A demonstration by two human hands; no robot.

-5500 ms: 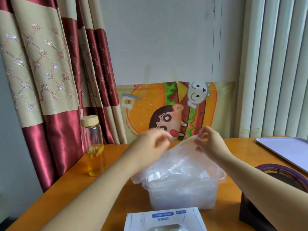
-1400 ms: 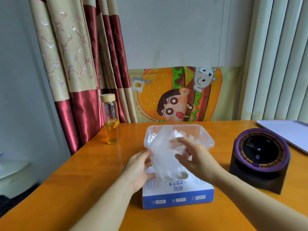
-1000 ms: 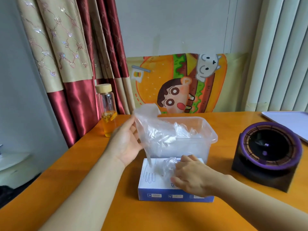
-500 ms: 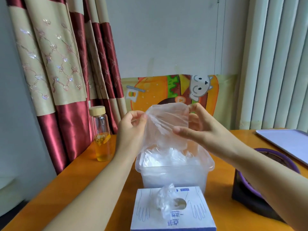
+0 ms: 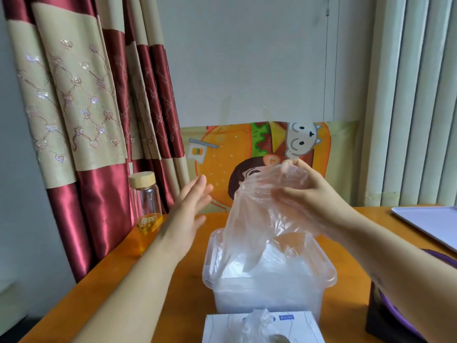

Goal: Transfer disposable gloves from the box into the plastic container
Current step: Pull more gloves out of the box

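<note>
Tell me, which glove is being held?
The glove dangling over the plastic container, gripped by the right hand alone; the others lie in the container or poke from the box.

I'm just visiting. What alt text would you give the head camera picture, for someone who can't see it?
A person's right hand holds a clear glove over a plastic container of gloves, while the left hand is open beside it. A glove box sits in front on an orange table, with a glass bottle to the left.
</note>
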